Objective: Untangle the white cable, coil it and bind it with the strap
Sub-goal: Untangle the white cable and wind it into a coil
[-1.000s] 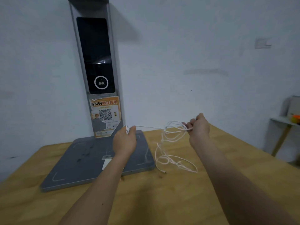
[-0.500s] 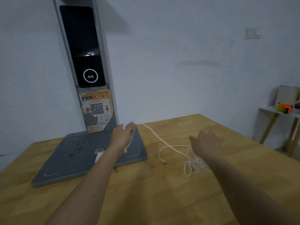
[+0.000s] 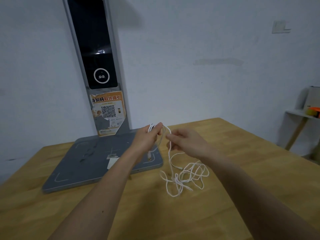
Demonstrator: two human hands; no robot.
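Two hands pinch white cable [image 3: 170, 153]: left hand [image 3: 147, 138] grips loops, right hand [image 3: 186, 141] strand; tangle below.

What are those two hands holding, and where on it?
The left hand grips gathered loops of the white cable near its plug end; the right hand pinches the strand beside them.

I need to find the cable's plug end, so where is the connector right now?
In the head view the connector hangs just below the left hand, over the right edge of the grey base plate.

One white cable [image 3: 186, 175], two hands, one table [image 3: 242, 170], one scanner stand [image 3: 97, 158].
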